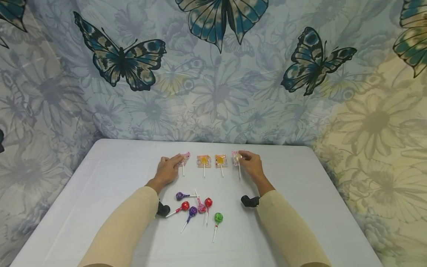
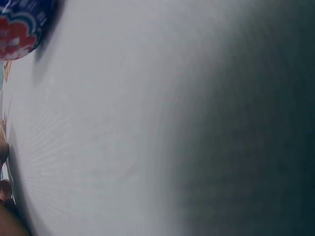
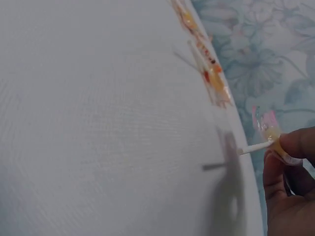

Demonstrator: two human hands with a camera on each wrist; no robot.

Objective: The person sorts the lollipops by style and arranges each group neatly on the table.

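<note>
At the left end of a row of flat clear-wrapped lollipops, my left hand (image 1: 168, 169) grips the wrapper edge of a pink-wrapped lollipop (image 1: 185, 158). In the left wrist view only a sliver of that hand shows at the left edge. My right hand (image 1: 252, 163) pinches another pink-wrapped lollipop (image 1: 235, 158) between thumb and finger at the row's right end. The right wrist view shows its white stick (image 3: 255, 147) pointing away from the fingers, with a shadow on the table. Two orange-wrapped lollipops, one left (image 1: 204, 161) and one right (image 1: 221, 160), lie between the hands.
Nearer on the white table (image 1: 287, 174) lie several round lollipops: purple ones (image 1: 192, 211), red ones (image 1: 208, 202), a pink one (image 1: 201, 208) and a green one (image 1: 218, 217). A butterfly-patterned cloth (image 1: 213, 92) hangs behind the table's far edge.
</note>
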